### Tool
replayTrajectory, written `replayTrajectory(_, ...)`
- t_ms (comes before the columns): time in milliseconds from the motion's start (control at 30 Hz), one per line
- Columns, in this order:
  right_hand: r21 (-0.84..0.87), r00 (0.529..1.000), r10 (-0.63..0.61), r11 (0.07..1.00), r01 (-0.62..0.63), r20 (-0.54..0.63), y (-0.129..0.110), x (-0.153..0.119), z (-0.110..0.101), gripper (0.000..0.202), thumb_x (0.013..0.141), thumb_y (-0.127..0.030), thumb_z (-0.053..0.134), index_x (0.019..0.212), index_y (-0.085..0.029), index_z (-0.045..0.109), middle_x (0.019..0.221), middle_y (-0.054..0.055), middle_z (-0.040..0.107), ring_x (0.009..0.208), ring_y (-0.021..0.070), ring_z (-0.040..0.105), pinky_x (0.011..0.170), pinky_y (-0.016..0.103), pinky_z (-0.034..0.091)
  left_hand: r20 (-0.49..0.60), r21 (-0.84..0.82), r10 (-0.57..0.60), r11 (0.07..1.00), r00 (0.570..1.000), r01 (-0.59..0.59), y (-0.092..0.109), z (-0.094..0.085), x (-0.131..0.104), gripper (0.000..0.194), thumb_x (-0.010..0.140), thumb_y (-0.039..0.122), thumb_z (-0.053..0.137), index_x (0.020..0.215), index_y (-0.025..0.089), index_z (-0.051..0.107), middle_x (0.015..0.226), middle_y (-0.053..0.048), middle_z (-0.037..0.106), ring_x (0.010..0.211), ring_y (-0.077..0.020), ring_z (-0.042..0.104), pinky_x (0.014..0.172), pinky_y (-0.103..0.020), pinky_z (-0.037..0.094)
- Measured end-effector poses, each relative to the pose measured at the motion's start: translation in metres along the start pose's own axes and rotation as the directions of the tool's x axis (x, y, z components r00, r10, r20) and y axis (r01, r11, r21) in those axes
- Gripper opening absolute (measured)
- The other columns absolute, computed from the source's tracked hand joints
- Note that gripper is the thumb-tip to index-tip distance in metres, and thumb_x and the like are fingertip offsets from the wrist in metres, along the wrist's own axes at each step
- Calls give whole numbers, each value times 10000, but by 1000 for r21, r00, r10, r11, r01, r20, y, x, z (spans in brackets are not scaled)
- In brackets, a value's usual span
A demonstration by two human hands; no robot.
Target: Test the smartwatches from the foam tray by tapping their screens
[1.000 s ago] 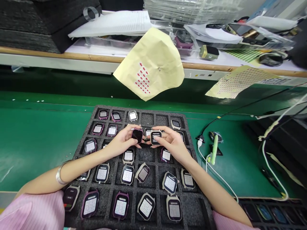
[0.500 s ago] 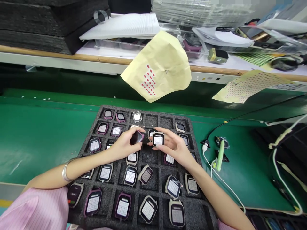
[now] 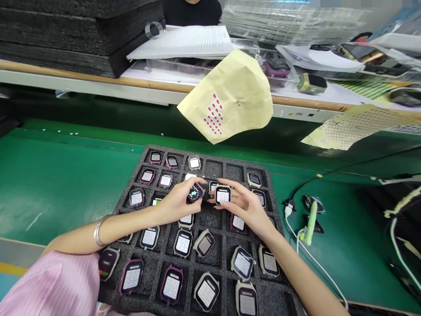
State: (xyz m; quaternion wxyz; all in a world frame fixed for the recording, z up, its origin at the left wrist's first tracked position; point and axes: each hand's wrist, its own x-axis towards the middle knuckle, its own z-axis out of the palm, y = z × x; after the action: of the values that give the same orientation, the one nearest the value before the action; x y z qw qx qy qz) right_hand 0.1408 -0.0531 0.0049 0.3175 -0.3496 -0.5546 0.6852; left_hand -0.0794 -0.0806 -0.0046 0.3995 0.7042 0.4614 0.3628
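My left hand (image 3: 179, 199) grips a purple smartwatch case (image 3: 196, 192) between thumb and fingers; its screen is lit with a dial-like picture. In my right hand (image 3: 243, 202) is a beige smartwatch case (image 3: 222, 194), its screen showing a white grid. Both hands are over a dark foam tray (image 3: 210, 169) with square pockets. Purple and beige watch cases lie in many pockets, such as a purple one (image 3: 172, 284) and a beige one (image 3: 206, 291) near the front. Most of these screens show white grids. My hands and forearms hide some pockets.
The tray lies on a green tabletop (image 3: 66, 175). A yellow sheet with red arrow stickers (image 3: 230, 96) hangs from the shelf edge. Black foam blocks (image 3: 59, 39) are stacked at upper left. White cable (image 3: 320, 259) and a light-green tool (image 3: 311, 223) lie right. Behind the shelf stands a person (image 3: 192, 12).
The purple watch's screen was dark and is now lit with a dial. The view has shifted slightly, so everything appears farther right. Both hands keep their watches.
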Motion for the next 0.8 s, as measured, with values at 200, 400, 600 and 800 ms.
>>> replayTrajectory(200, 24, 1000, 9, 1000, -9, 3, 2, 1, -1, 474, 832, -249, 713, 1264, -233, 518, 1123, 88, 681, 975, 266, 690, 861, 447, 583, -17, 36, -12, 999, 1000, 13, 1, -5, 2, 409, 789, 151, 547, 1192, 168, 482, 1048, -62, 625, 968, -207, 603, 889, -317, 463)
replayTrajectory(400, 28, 1000, 15, 1000, -15, 2, 3, 1, -1, 473, 831, -246, 712, 1262, -230, 519, 1124, 90, 682, 974, 265, 691, 845, 431, 589, -13, 44, -18, 999, 1000, 18, 1, -6, 3, 374, 776, 130, 545, 1147, 165, 505, 1035, -62, 627, 976, -213, 601, 898, -322, 460)
replayTrajectory(600, 32, 1000, 11, 999, -11, -3, 3, 1, -2, 479, 832, -235, 708, 1266, -221, 504, 1118, 93, 684, 961, 263, 697, 830, 417, 596, -27, 40, 0, 999, 1000, 1, 3, -7, 3, 358, 783, 127, 542, 1135, 161, 489, 1037, -61, 613, 982, -204, 587, 898, -317, 446)
replayTrajectory(800, 17, 1000, 3, 1000, -3, -1, 2, 1, 0, 476, 836, -245, 703, 1269, -220, 508, 1121, 98, 683, 969, 275, 693, 837, 442, 593, 7, 31, 13, 999, 1000, -13, 4, -7, 2, 349, 793, 127, 532, 1136, 177, 485, 988, -41, 609, 913, -186, 589, 849, -302, 457)
